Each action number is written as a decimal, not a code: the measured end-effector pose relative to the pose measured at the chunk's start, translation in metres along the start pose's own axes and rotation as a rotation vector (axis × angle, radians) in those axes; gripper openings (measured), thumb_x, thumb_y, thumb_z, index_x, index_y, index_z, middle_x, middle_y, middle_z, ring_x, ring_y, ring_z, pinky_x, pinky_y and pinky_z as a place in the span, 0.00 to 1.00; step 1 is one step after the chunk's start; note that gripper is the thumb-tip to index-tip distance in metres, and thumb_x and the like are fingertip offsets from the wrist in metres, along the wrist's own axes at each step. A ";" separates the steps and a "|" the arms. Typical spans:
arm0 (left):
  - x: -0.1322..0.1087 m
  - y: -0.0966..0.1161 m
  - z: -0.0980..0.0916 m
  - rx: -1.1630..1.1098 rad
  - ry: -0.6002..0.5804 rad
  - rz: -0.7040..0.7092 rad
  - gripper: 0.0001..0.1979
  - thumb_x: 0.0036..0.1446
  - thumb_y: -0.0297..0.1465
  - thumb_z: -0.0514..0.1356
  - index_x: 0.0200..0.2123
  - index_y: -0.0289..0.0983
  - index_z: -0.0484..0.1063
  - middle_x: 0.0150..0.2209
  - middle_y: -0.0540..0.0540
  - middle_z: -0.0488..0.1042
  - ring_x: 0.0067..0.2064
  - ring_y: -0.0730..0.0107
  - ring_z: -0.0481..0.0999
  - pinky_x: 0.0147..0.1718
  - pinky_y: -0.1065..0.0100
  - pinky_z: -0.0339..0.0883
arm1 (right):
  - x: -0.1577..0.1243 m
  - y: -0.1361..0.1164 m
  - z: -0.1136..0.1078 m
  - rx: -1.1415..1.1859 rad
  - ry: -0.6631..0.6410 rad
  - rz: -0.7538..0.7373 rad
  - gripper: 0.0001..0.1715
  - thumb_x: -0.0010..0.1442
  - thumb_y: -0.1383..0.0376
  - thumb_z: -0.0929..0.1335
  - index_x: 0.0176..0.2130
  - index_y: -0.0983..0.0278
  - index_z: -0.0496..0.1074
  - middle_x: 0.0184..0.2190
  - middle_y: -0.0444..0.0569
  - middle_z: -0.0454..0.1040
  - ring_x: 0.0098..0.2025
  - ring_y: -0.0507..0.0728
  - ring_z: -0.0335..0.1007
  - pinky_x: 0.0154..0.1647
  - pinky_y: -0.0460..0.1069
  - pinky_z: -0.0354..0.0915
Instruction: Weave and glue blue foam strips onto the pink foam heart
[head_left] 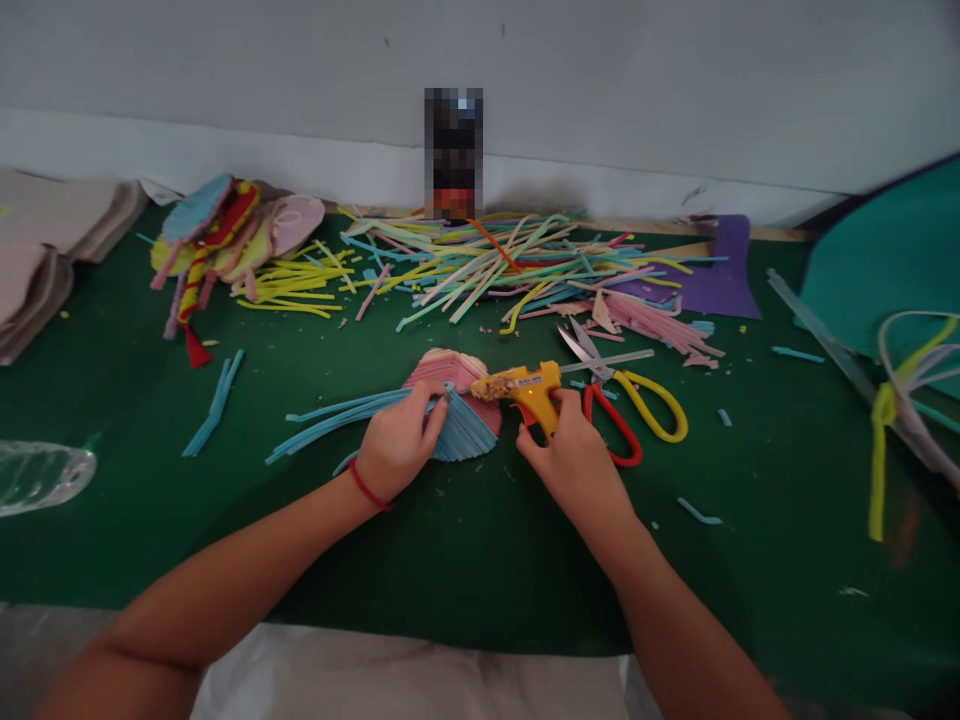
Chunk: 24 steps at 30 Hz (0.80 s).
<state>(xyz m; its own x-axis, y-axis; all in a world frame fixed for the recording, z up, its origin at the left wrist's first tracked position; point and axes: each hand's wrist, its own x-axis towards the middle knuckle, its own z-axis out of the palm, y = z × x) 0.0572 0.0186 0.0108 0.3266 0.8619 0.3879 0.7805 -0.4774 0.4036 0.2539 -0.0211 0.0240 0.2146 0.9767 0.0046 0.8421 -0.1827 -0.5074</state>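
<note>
I see the right hand grasping the yellow glue gun, close to the pink-and-blue piece, which lies on the green table. The left hand pinches blue strips over this piece; scissors lie beside the right hand.

- Left hand plus left forearm: bare, between 7 and 8 o'clock
- Thin red band round left wrist
- Right hand, right forearm: bare, 4 to 5 o'clock
</note>
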 end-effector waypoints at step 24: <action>0.000 0.000 0.001 0.074 -0.013 0.004 0.11 0.65 0.33 0.48 0.40 0.37 0.68 0.29 0.49 0.78 0.25 0.72 0.77 0.23 0.73 0.64 | -0.002 -0.004 -0.002 -0.001 -0.031 0.015 0.22 0.56 0.60 0.62 0.49 0.66 0.58 0.39 0.57 0.72 0.36 0.63 0.74 0.30 0.52 0.65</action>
<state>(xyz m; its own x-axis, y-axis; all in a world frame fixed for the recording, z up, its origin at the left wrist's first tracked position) 0.0578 0.0183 0.0099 0.3364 0.8621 0.3790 0.8160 -0.4678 0.3397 0.2511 -0.0229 0.0274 0.2120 0.9768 -0.0295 0.8395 -0.1975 -0.5062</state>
